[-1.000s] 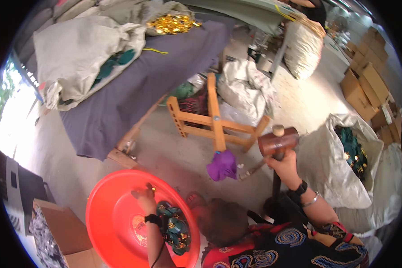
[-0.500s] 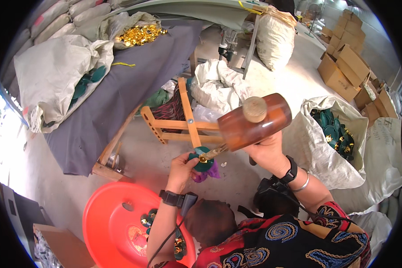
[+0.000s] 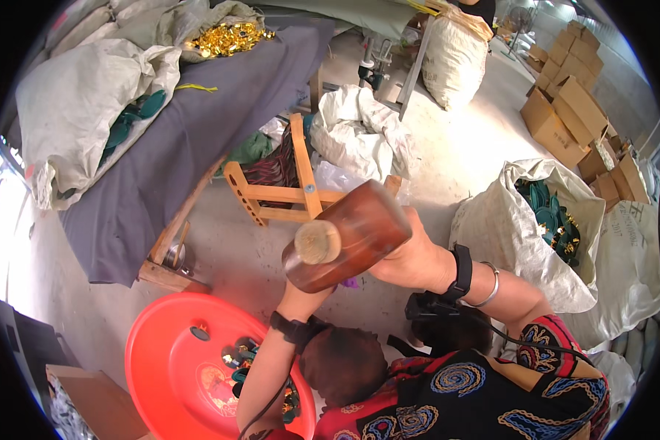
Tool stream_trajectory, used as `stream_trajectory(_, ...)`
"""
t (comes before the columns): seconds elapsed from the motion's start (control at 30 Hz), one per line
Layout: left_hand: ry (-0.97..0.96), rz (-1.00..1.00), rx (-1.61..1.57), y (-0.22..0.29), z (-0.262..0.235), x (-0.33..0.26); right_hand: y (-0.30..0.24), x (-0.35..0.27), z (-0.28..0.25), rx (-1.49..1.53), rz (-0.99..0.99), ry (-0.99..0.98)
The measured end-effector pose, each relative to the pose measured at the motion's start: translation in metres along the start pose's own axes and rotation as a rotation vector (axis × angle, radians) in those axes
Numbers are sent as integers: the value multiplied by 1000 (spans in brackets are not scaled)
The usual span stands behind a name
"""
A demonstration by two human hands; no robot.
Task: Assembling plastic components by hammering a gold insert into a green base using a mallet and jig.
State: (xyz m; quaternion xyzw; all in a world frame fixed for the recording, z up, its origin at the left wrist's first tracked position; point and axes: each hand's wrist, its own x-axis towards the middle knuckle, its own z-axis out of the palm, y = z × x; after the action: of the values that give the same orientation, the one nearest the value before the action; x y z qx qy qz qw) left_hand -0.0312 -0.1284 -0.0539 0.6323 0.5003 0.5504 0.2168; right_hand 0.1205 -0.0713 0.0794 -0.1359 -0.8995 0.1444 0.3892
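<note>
My right hand [image 3: 416, 255] grips a wooden mallet with a thick, polished brown head [image 3: 367, 238]. A pale round wooden end [image 3: 317, 243] sticks out of the side of that head, facing up. The mallet head lies right over my left hand [image 3: 301, 302], hiding its fingers and whatever they hold. Only the wrist and the back part of this hand show. A scrap of purple cloth [image 3: 351, 282] peeks out beside the mallet. Just beyond stands a wooden trestle frame [image 3: 301, 194].
By my left forearm sits a red basin [image 3: 158, 352] with green and gold pieces [image 3: 242, 356]. On the right, a white sack [image 3: 491, 242] holds more of them. A grey-draped table [image 3: 191, 139] carries gold pieces [image 3: 231, 38]. Cardboard boxes [image 3: 557, 128] stand far right.
The mallet has swung down and left, from the right side to over my left hand. It now covers the green disc with a gold centre that my left fingers held.
</note>
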Motion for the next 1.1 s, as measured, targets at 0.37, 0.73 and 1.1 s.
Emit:
stream_trajectory(0.37, 5, -53, 174, -3, 2, 0, -67, 63, -108, -123, 609, 536)
stream_trajectory(0.73, -34, -31, 177, 1, 3, 2, 4, 13, -35, 23, 123, 15)
stream_trajectory(1.1, -205, -311, 44, 27, -12, 27, 41, -35, -28, 50, 495, 163)
